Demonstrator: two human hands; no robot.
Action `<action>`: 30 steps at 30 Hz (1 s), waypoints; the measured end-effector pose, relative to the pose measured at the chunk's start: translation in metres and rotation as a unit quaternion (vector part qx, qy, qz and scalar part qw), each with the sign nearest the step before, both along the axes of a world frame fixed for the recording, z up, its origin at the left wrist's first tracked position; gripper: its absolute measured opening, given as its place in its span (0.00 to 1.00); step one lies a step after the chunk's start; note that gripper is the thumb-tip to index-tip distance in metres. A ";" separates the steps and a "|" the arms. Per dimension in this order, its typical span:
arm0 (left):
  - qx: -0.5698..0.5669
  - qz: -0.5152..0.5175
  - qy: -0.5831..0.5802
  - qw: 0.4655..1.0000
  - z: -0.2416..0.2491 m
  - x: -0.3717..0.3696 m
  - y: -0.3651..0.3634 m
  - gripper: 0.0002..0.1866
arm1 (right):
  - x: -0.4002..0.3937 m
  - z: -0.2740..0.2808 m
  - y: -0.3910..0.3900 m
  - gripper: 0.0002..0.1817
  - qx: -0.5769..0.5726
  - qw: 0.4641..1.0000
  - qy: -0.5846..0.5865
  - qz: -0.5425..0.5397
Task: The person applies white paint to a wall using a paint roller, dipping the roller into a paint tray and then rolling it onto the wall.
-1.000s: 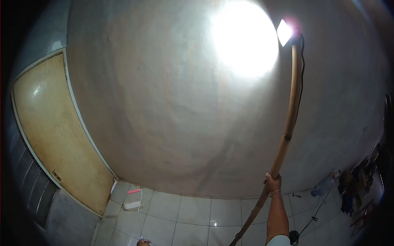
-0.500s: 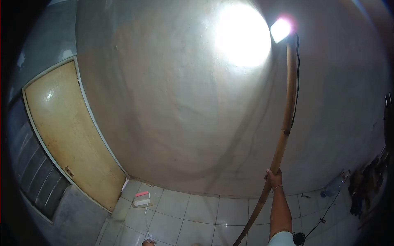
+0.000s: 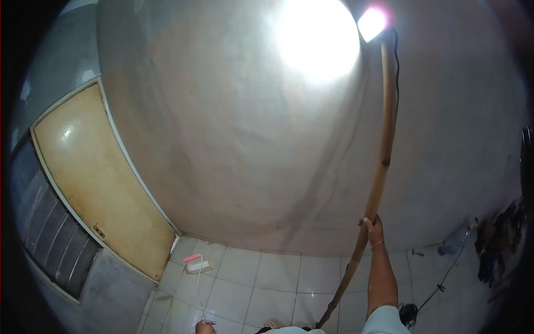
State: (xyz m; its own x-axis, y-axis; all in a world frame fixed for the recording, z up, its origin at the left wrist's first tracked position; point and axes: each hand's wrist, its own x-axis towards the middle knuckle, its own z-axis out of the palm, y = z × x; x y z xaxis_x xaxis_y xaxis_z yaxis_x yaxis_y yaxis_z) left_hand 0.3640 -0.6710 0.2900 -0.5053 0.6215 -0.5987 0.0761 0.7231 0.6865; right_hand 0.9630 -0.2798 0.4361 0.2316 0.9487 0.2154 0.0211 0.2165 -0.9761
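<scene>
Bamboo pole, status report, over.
Right hand shut on the bamboo pole, lamp lit at its top by the wall. Left hand at frame bottom, grip unclear, near white cord. Nothing blocking.

Right hand (image 3: 373, 225): raised on extended arm, far right, fingers closed in a grip. Left hand (image 3: 204, 327): low, near edge, mostly cropped.

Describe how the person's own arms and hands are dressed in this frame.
The right hand is bare, with a thin bracelet at the wrist and a pale short sleeve near the shoulder. Only a sliver of the left hand shows at the bottom edge; no glove is visible there.
</scene>
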 end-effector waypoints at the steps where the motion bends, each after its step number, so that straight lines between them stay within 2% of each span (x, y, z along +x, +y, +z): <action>1: 0.002 0.015 -0.009 1.000 -0.001 -0.001 0.002 0.20 | -0.002 0.005 -0.004 0.20 -0.005 1.000 -0.013 -0.002; 2: -0.003 0.024 -0.018 1.000 -0.002 -0.001 0.001 0.20 | -0.005 0.014 -0.008 0.22 -0.019 0.999 -0.026 -0.009; 3: -0.015 0.025 -0.012 1.000 0.008 0.001 0.001 0.13 | -0.007 0.022 -0.015 0.22 -0.035 0.997 -0.064 -0.017; 4: -0.032 0.024 -0.003 0.999 0.020 0.006 0.004 0.10 | -0.006 0.027 -0.017 0.23 -0.059 0.993 -0.098 -0.024; 5: -0.022 0.042 -0.010 0.999 0.022 0.009 0.000 0.10 | 0.002 0.017 -0.013 0.23 -0.064 0.993 -0.096 -0.002; 6: -0.010 0.061 -0.016 0.998 0.023 0.012 0.000 0.11 | -0.001 0.025 -0.018 0.24 -0.080 0.991 -0.109 -0.026; 7: -0.020 0.060 -0.022 0.998 0.031 0.016 -0.002 0.10 | 0.007 0.008 -0.010 0.26 -0.050 0.991 -0.124 -0.027; 13: -0.049 0.056 -0.040 0.996 0.037 0.013 -0.010 0.11 | 0.007 -0.001 -0.012 0.28 -0.070 0.997 -0.042 0.000; 15: -0.065 0.050 -0.040 0.996 0.039 0.011 -0.015 0.12 | 0.002 0.007 -0.017 0.29 -0.079 0.990 -0.119 -0.019; 16: -0.058 0.047 -0.035 0.997 0.039 0.011 -0.016 0.12 | 0.002 0.005 -0.017 0.29 -0.092 0.988 -0.119 -0.026; 18: -0.065 0.039 -0.028 0.997 0.038 0.011 -0.019 0.12 | 0.003 -0.002 -0.017 0.29 -0.025 0.971 -0.217 -0.095; 25: -0.061 0.045 -0.047 0.996 0.034 -0.010 -0.018 0.12 | -0.013 0.019 -0.036 0.29 -0.100 0.949 -0.263 -0.142; 30: -0.069 0.034 -0.049 0.996 0.040 -0.016 -0.007 0.12 | -0.002 0.024 -0.047 0.29 -0.102 0.925 -0.310 -0.195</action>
